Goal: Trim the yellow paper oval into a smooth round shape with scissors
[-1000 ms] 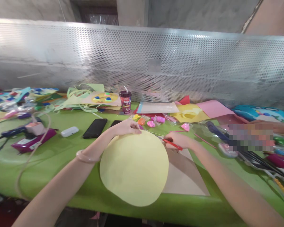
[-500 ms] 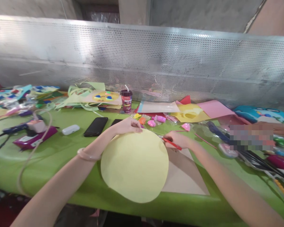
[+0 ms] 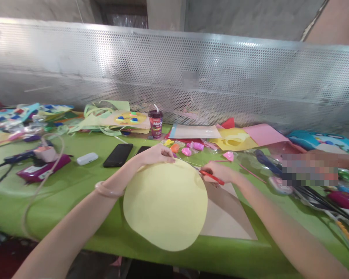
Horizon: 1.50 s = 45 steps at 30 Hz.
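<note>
A large, roughly round pale yellow paper (image 3: 166, 205) is held up over the front of the green table. My left hand (image 3: 159, 155) pinches its top edge, a bracelet round the wrist. At the paper's upper right edge, my right hand (image 3: 216, 173) is closed on red-handled scissors (image 3: 212, 177), their blades against the edge. Whether the blades are apart is too small to tell. Beneath my right hand and partly behind the yellow paper lies a pale sheet (image 3: 229, 217).
On the green table (image 3: 104, 217) are a black phone (image 3: 118, 155), a white case (image 3: 87, 159), a purple cup with a straw (image 3: 156, 124), clay packets (image 3: 196, 146) and coloured paper (image 3: 264, 136). Cables run at both sides. Another person's hand (image 3: 320, 157) is at the right.
The lower part of the yellow paper has shifted very slightly. Both hands keep nearly the same place and grip.
</note>
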Motion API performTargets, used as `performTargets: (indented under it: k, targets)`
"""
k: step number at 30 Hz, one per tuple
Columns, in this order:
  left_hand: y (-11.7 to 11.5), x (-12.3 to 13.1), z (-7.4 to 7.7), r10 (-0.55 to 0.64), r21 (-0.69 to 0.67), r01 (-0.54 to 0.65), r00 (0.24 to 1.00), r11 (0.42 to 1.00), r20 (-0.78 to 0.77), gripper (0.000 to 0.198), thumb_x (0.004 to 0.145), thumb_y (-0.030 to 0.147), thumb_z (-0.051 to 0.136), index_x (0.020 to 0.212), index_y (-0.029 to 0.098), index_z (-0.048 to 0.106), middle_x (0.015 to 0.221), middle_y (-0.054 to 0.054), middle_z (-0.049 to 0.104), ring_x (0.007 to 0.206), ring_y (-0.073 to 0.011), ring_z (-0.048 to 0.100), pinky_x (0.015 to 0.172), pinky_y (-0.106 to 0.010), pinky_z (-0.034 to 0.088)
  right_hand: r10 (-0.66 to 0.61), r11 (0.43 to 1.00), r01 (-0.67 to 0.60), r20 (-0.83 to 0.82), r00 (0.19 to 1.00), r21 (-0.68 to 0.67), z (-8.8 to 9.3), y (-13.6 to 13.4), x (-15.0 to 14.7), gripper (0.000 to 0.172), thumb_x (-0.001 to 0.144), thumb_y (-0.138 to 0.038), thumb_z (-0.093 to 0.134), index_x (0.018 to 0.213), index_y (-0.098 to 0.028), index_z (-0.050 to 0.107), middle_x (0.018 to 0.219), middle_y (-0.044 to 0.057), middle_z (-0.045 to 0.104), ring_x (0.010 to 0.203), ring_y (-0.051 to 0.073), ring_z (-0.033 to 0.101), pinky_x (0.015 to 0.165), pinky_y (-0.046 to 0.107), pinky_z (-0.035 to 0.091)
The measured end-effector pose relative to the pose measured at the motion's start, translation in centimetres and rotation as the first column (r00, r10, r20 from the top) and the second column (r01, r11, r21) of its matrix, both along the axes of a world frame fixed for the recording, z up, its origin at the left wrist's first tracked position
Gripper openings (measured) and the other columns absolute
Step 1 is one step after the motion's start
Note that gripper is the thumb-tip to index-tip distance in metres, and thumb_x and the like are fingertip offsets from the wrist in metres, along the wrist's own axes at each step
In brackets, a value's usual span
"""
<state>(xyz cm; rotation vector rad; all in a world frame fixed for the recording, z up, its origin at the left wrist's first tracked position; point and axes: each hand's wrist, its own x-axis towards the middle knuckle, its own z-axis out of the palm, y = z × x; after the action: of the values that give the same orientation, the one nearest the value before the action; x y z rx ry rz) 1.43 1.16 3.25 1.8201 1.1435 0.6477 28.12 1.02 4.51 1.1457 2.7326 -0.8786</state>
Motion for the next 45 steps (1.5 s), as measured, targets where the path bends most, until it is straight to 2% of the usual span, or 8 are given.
performTargets:
  k: [8,16,30,45]
  targets:
    - [0.00,-0.13,0.00,0.001,0.007,-0.001,1.000,1.000,-0.016,0.022,0.065,0.035,0.066,0.072,0.014,0.065,0.068,-0.002,0.061,0.059,-0.0118,0.053,0.054,-0.021,0.038,-0.011,0.997,0.008,-0.038,0.999,-0.082,-0.38,0.30,0.34,0.006,0.066,-0.017,0.043,0.060,-0.019,0.041,0.045,-0.005,0.048,0.039,0.010,0.047,0.038,0.019,0.033]
    - [-0.18,-0.02,0.21,-0.001,-0.003,0.001,1.000,1.000,-0.026,0.024,0.065,0.036,0.066,0.073,0.013,0.065,0.069,-0.003,0.061,0.060,-0.0121,0.054,0.055,-0.021,0.040,-0.017,0.999,0.016,-0.007,1.000,-0.029,-0.15,0.11,0.07,0.007,0.065,-0.017,0.043,0.059,-0.019,0.040,0.044,-0.005,0.047,0.038,0.009,0.044,0.037,0.019,0.030]
    - [-0.26,-0.06,0.31,-0.004,-0.011,0.004,1.000,1.000,-0.017,0.025,0.063,0.037,0.067,0.073,0.014,0.065,0.069,-0.002,0.062,0.060,-0.0127,0.054,0.056,-0.022,0.040,-0.059,0.987,0.058,-0.004,0.998,-0.147,-0.15,0.13,0.28,0.007,0.063,-0.014,0.043,0.060,-0.019,0.038,0.045,-0.006,0.045,0.038,0.010,0.049,0.037,0.019,0.034]
    - [-0.09,-0.10,0.11,-0.006,0.008,0.006,1.000,1.000,-0.030,0.025,0.064,0.038,0.067,0.073,0.015,0.065,0.069,-0.002,0.062,0.059,-0.0124,0.054,0.055,-0.022,0.040,-0.042,0.993,0.040,-0.018,0.999,-0.110,-0.15,0.01,0.07,0.008,0.065,-0.015,0.044,0.060,-0.019,0.039,0.044,-0.006,0.044,0.037,0.010,0.048,0.037,0.019,0.033]
